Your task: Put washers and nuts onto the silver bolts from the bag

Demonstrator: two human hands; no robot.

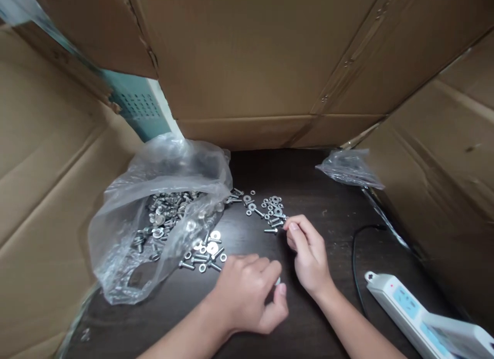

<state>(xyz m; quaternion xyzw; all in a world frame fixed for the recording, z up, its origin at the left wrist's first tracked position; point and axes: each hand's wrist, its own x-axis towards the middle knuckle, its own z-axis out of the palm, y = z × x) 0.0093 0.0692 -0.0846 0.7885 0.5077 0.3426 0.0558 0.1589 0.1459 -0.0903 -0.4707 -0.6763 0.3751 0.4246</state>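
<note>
My left hand [250,292] is closed, its fingers curled toward the thumb. A sliver of a small shiny piece [278,281] shows between thumb and forefinger; its kind is hidden. Farther right, my right hand [309,256] pinches thumb and forefinger together at the edge of a small pile of bolts [271,230], nuts [264,204] and flat washers [278,211]. Metal shows right at those fingertips, but I cannot tell what they grip. Beyond my left knuckles lies another loose group of bolts [187,265], nuts [203,268] and washers [212,247].
A clear plastic bag [116,246] lies open at left, heaped with metal fasteners [170,210]. Cardboard walls [247,60] enclose the dark tabletop [316,318]. A small plastic bag [347,166] lies at the back right. At right are a white power strip [389,287] and a black cable [354,261].
</note>
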